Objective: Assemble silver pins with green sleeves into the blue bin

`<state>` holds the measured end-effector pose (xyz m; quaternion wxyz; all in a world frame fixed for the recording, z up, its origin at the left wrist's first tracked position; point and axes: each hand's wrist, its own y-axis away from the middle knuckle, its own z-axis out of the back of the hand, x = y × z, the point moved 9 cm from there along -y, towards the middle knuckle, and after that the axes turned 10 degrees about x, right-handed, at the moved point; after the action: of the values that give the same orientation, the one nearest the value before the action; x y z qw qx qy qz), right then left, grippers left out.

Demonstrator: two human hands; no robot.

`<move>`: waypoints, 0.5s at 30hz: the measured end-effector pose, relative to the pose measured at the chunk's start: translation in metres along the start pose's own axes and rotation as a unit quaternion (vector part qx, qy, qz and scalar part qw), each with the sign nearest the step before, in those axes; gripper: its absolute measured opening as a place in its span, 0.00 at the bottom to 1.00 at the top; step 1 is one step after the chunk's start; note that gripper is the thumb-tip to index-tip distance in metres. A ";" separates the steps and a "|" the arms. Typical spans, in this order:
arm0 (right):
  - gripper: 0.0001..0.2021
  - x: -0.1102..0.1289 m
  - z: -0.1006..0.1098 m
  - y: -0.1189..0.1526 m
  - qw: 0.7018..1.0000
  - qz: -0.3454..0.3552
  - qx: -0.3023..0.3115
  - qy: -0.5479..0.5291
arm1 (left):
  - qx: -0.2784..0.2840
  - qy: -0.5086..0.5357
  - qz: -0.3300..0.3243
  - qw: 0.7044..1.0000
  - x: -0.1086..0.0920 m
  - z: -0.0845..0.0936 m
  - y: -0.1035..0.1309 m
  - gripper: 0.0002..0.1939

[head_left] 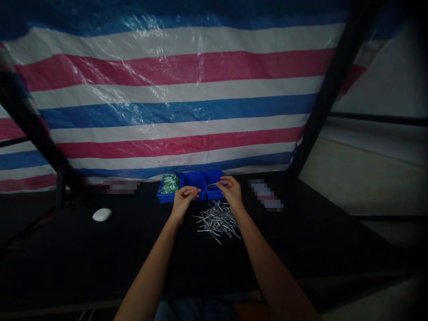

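1. Our right grip (232, 191) pinches a thin rod (211, 184) between thumb and fingertips, over the right bin (214, 195). The rod points left, towards our other hand; holding it near one end leaves the rest of its length free, which seems to be why it is held so.
2. Our left grip (182, 200) is in front of the middle bin (192, 179), its fingers bent towards the thumb. We cannot tell whether they close on something small. Both hands are near each other, probably so that they can work together.
3. The rod looks slim, straight and silvery. Finer detail is too small for us to make out.
4. Just below our hands lies a loose pile (219, 221) of similar rods, crossing at all angles, bright against the black surface (133, 254). It sits between our forearms, presumably for a short reach.
5. The three blue bins stand side by side behind the pile, perhaps to keep parts apart. Shiny green packets (170, 183) fill the left bin (167, 198).
6. Farther out, a white, rounded object (102, 214) lies to our left, well apart from the bins. Blurred patches hide whatever lies on either side.
7. Behind everything hangs a striped sheet (180, 109).
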<state>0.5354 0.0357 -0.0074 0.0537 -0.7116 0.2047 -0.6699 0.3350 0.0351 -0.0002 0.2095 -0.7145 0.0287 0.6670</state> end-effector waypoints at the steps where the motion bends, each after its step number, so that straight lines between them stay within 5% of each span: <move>1: 0.16 -0.001 0.004 -0.001 1.000 0.007 -0.017 0.022 | -0.001 0.002 0.000 1.000 0.000 0.000 0.000 0.14; 8: 0.11 -0.001 0.008 0.000 0.985 0.033 -0.034 0.167 | -0.001 0.006 0.001 1.000 0.000 0.001 0.001 0.13; 15: 0.11 0.001 0.002 0.000 0.984 0.043 -0.008 0.174 | 0.000 0.000 0.006 1.000 0.000 0.001 0.001 0.13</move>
<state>0.5378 0.0351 -0.0071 0.0402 -0.5751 0.2469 -0.7789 0.3339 0.0349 -0.0001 0.2057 -0.7145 0.0326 0.6679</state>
